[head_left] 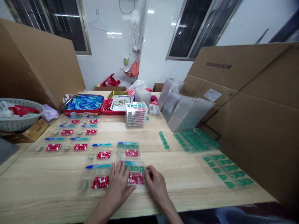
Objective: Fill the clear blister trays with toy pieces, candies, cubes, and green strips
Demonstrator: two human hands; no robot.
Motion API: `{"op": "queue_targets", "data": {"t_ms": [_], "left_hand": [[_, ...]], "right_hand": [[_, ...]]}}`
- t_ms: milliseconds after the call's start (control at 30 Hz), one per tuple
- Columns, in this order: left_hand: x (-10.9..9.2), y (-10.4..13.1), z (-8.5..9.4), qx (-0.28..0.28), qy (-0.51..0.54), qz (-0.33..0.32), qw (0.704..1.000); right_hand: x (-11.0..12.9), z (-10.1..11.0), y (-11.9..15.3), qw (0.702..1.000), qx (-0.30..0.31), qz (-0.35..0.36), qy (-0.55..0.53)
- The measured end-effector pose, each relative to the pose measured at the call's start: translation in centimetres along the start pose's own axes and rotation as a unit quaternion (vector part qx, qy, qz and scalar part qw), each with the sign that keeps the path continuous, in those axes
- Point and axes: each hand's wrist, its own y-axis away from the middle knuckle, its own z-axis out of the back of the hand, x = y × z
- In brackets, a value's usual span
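Note:
A clear plastic tray (142, 176) lies at the front of the table, holding a blue pen, a row of green squares (136, 168) and a red patterned packet (136, 179). My left hand (118, 183) rests over its left part, fingers stretched out and covering that side. At the right edge of this tray is my right hand (156, 184), its fingers curled and closed against the rim. To the left lies another tray with a pen (98, 166) and a red packet (100, 182). Just behind sits a filled tray (128, 150) with green squares.
More filled trays (53, 147) stand in rows at left. Behind them are a tin of blue pens (84, 102), a tray of small pieces (121, 102) and stacked cases (136, 116). Green sheets (196, 140) and clear plastic covers (187, 112) lie right, beside cardboard (257, 124). A basket (21, 121) stands left.

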Motion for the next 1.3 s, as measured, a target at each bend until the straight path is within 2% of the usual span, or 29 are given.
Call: {"op": "queue_targets", "data": {"t_ms": [100, 167, 267, 333, 433, 533, 600, 667, 800, 900, 1000, 1100, 1167, 1200, 1300], "left_hand": [[0.4, 0.8, -0.9, -0.021, -0.029, -0.024, 0.999], [0.7, 1.4, -1.9, -0.052, -0.049, -0.05, 0.996], [1.1, 1.7, -3.7, -0.074, -0.059, -0.082, 0.992], [0.9, 1.4, -4.3, -0.078, -0.064, -0.082, 0.992], [0.0, 0.8, -4.1, -0.058, -0.08, -0.035, 0.995], [-1.0, -0.1, -3.7, -0.058, -0.076, -0.025, 0.995], [-1.7, -0.9, -3.9, -0.087, -0.06, -0.071, 0.992], [-3.1, -1.7, -4.3, -0.131, -0.034, -0.138, 0.981], [-8.4, -2.5, -5.2, -0.187, 0.0, -0.242, 0.952], [-12.9, -1.7, -6.4, -0.227, 0.018, -0.245, 0.942], [-15.8, -0.1, -8.4, -0.26, 0.053, -0.243, 0.933], [-16.3, 1.0, -9.6, -0.297, 0.113, -0.187, 0.93], [-15.5, 1.0, -9.1, -0.286, 0.131, -0.153, 0.937], [-15.0, 0.9, -8.4, -0.267, 0.124, -0.168, 0.941], [-13.4, -0.2, -5.4, -0.186, 0.086, -0.265, 0.942]], "right_hand": [[-0.4, 0.3, 0.0, 1.0, -0.007, 0.018, 0.009], [-1.4, 0.6, -0.6, 0.998, -0.037, 0.045, 0.012], [-4.0, 1.9, -3.1, 0.989, -0.106, 0.085, 0.058], [-5.8, 3.2, -5.3, 0.983, -0.123, 0.075, 0.116], [-7.6, 5.4, -8.3, 0.977, -0.101, 0.025, 0.184], [-7.8, 7.0, -9.0, 0.975, -0.062, 0.01, 0.213], [-7.3, 7.8, -7.6, 0.972, -0.044, 0.017, 0.231], [-6.4, 8.3, -5.0, 0.969, -0.032, 0.021, 0.243], [-4.5, 9.0, 1.9, 0.984, 0.006, 0.016, 0.18], [-4.6, 9.3, 5.7, 0.998, 0.025, -0.019, 0.05], [-6.7, 9.9, 7.4, 0.996, -0.022, -0.076, -0.04], [-10.1, 10.7, 7.5, 0.991, -0.086, -0.077, -0.064], [-12.2, 11.2, 7.2, 0.992, -0.061, -0.061, -0.091], [-13.0, 11.4, 7.0, 0.992, -0.031, -0.053, -0.108], [-14.3, 11.6, 6.6, 0.988, 0.041, -0.032, -0.148]]}}
